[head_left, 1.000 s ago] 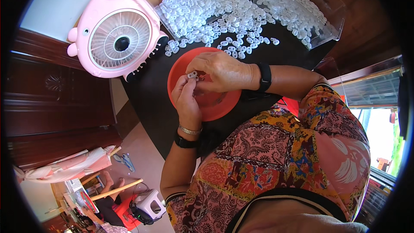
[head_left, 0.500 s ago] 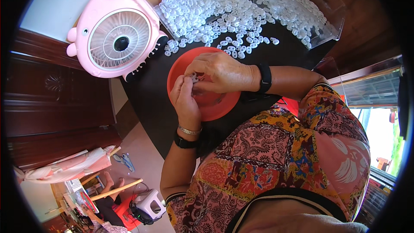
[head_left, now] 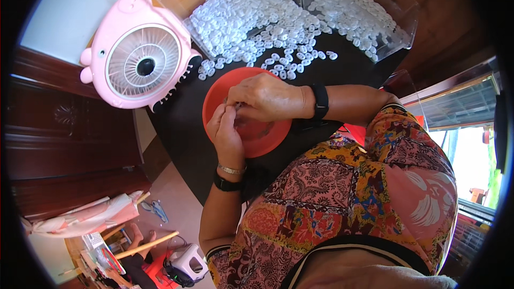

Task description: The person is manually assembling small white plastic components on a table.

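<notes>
Over a round red bowl [head_left: 213,95], my left hand [head_left: 227,135] and my right hand [head_left: 272,96] meet with their fingertips pinched together. Between them is a small white oval plastic piece [head_left: 239,105], mostly covered by the fingers. Inside the bowl, some small dark bits show faintly below my right hand. Just beyond the bowl lie loose white oval pieces [head_left: 284,67] with two holes each, spilling from a large heap [head_left: 241,13] in a clear box.
A pink pig-shaped fan [head_left: 120,48] stands left of the bowl on the black table [head_left: 179,134]. At the back right, a second clear box [head_left: 393,48] holds more white pieces. Another person's legs [head_left: 140,235] and a pair of slippers [head_left: 155,211] show at the lower left.
The view has shifted slightly, so the table things sit a little lower and further left. Fingers have closed further over the white piece, which shows less now.
</notes>
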Action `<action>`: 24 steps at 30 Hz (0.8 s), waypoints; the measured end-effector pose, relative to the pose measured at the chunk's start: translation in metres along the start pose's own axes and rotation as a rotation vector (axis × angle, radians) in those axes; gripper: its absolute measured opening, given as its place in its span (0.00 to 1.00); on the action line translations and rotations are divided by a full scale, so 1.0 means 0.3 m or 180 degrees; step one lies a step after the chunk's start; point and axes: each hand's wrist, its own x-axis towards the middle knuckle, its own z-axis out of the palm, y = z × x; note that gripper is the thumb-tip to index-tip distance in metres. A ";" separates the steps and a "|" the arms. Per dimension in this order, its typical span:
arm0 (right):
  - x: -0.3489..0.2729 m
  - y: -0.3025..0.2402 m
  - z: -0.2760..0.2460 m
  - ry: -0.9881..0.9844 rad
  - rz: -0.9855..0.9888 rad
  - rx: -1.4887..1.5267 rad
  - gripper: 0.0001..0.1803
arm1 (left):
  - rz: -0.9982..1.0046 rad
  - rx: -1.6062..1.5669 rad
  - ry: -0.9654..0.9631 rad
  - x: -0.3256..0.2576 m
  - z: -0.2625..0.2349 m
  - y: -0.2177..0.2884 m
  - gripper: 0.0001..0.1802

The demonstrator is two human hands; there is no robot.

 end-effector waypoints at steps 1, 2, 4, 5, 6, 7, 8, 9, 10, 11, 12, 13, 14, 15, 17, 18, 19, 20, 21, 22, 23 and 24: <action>0.000 0.003 0.000 0.0019 0.0000 0.0002 0.10 | 0.0006 0.0040 0.0005 -0.002 -0.001 0.002 0.13; -0.001 0.003 0.000 0.0032 0.0013 -0.0036 0.10 | 0.0017 0.0025 -0.0033 -0.003 0.000 0.003 0.13; 0.000 -0.001 0.000 0.0005 -0.0012 -0.0002 0.09 | 0.0084 0.0228 0.0052 -0.009 0.003 0.010 0.14; 0.003 -0.002 -0.001 0.0026 -0.0057 0.0072 0.09 | 0.0097 0.0217 0.0026 -0.013 0.004 0.013 0.14; 0.004 -0.002 -0.007 0.0035 -0.0053 0.0044 0.09 | 0.0049 0.0140 0.0030 -0.016 0.007 0.017 0.13; 0.004 -0.005 -0.010 -0.0014 -0.0047 0.0055 0.09 | -0.0005 0.0072 0.0039 -0.019 0.007 0.020 0.12; 0.004 -0.007 -0.013 -0.0064 -0.0043 0.0069 0.09 | 0.0002 0.0070 0.0022 -0.018 0.008 0.020 0.12; 0.003 -0.005 -0.017 -0.0054 -0.0041 0.0055 0.09 | 0.0036 0.0130 -0.0007 -0.016 0.008 0.020 0.13; 0.001 -0.003 -0.016 -0.0092 -0.0043 0.0087 0.09 | 0.0067 0.0193 -0.0024 -0.017 0.006 0.019 0.13; 0.000 -0.001 -0.016 -0.0131 -0.0047 0.0121 0.08 | 0.0070 0.0196 -0.0024 -0.018 0.007 0.020 0.13; 0.001 -0.001 -0.018 -0.0128 -0.0052 0.0122 0.08 | -0.0003 0.0140 -0.0047 -0.017 0.009 0.022 0.13; 0.000 -0.002 -0.017 -0.0122 -0.0081 0.0145 0.08 | -0.0081 0.0086 -0.0064 -0.019 0.009 0.025 0.13; 0.001 -0.003 -0.016 -0.0117 -0.0110 0.0168 0.09 | -0.0080 0.0090 -0.0054 -0.021 0.013 0.029 0.13; 0.001 -0.003 -0.017 -0.0120 -0.0118 0.0177 0.09 | 0.0022 0.0042 -0.0066 -0.021 0.020 0.035 0.13; 0.000 0.001 -0.016 0.0040 -0.0111 0.0397 0.11 | 0.0094 0.0030 -0.0050 -0.020 0.027 0.049 0.13; -0.001 0.000 -0.015 0.0015 0.0149 0.0584 0.12 | 0.0085 -0.0023 -0.0066 -0.019 0.028 0.056 0.13; 0.001 -0.007 -0.015 0.0005 0.0138 0.0604 0.12 | 0.0090 -0.0089 -0.0078 -0.022 0.025 0.059 0.13; 0.002 -0.015 -0.017 0.0045 0.0141 0.0570 0.13 | 0.0086 -0.0081 -0.0055 -0.023 0.021 0.052 0.13; 0.004 -0.021 -0.019 0.0086 0.0145 0.0537 0.13 | 0.0154 -0.0201 -0.0050 -0.023 0.015 0.038 0.13; 0.005 -0.023 -0.022 0.0076 0.0140 0.0556 0.13 | 0.0224 -0.0323 -0.0049 -0.020 0.013 0.031 0.13; 0.006 -0.023 -0.026 0.0123 -0.0024 0.0452 0.14 | 0.0217 -0.0316 -0.0028 -0.020 0.013 0.031 0.13; 0.007 -0.022 -0.027 0.0171 -0.0186 0.0348 0.14 | 0.0320 -0.0288 -0.0067 -0.020 0.016 0.037 0.13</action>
